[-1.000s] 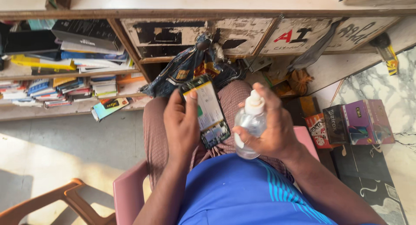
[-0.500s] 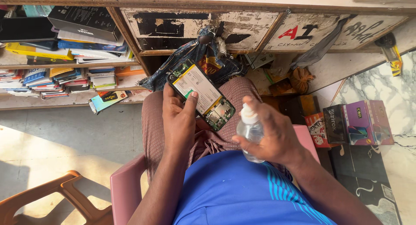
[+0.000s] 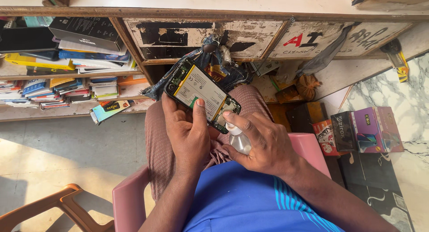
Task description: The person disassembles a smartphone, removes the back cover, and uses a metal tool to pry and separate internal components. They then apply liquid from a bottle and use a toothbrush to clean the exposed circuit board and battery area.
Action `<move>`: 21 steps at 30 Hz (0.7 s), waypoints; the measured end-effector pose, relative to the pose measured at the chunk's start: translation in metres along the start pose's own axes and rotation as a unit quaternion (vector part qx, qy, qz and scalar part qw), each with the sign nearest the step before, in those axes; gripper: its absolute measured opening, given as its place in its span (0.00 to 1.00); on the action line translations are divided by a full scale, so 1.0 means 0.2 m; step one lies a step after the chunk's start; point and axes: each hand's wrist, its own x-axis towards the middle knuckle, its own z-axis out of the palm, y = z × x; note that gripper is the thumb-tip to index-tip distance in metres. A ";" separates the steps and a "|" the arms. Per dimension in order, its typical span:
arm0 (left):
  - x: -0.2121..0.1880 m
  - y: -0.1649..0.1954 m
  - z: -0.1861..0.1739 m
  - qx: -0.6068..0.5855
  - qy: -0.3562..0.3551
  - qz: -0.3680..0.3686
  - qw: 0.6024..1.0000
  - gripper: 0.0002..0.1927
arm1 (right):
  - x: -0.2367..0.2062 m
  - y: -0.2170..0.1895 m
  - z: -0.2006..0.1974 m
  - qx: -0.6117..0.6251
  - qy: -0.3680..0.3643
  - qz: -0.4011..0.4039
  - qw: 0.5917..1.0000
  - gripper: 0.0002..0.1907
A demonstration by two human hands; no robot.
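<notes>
A person in a blue shirt point(image 3: 250, 205) sits on a pink plastic chair point(image 3: 127, 205), seen from above. The left hand point(image 3: 187, 129) curls around an opened phone point(image 3: 201, 93) held over the lap, thumb pressed on its pale battery. The right hand point(image 3: 263, 145) wraps a small clear bottle point(image 3: 239, 140), its nozzle touching the phone's lower end; most of the bottle is hidden by the fingers. To the right, purple, black and red boxes point(image 3: 357, 131) stand together on a marble floor point(image 3: 402, 98). At lower left, a wooden chair arm point(image 3: 49, 205) is cut off by the frame beside bare floor. Beyond, stacked books and flat cartons point(image 3: 58, 66) fill shelves. A worn white counter front point(image 3: 250, 35) carries peeling black and red lettering, with dark cloth point(image 3: 210, 62) hanging below it.
</notes>
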 end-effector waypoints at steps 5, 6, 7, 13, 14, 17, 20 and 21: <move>0.01 0.01 0.00 0.006 0.001 -0.025 1.000 0.26 | 0.00 0.01 0.00 0.002 -0.017 0.034 0.999 0.42; 0.02 0.01 -0.01 0.008 0.001 -0.043 0.999 0.26 | 0.00 0.01 0.01 0.005 -0.024 0.043 0.999 0.43; 0.02 0.01 -0.01 0.010 0.001 -0.061 0.998 0.27 | 0.00 0.01 0.01 0.006 -0.022 0.038 0.999 0.42; 0.01 -0.01 -0.02 0.008 -0.003 -0.032 0.999 0.26 | -0.01 0.01 0.03 0.001 -0.024 0.034 0.999 0.43; 0.00 -0.02 -0.03 0.006 -0.001 -0.033 0.999 0.26 | -0.01 0.02 0.03 0.003 -0.036 0.047 0.998 0.45; 0.02 -0.09 -0.06 -0.009 0.010 -0.044 0.999 0.26 | -0.01 0.06 0.02 0.016 0.019 0.009 1.000 0.49; 0.06 -0.17 -0.12 -0.055 0.025 -0.089 0.994 0.26 | 0.00 0.13 -0.04 0.044 0.047 0.058 0.996 0.52; 0.07 -0.19 -0.14 -0.082 0.023 -0.112 0.990 0.25 | 0.00 0.16 -0.07 0.052 0.045 0.095 0.993 0.53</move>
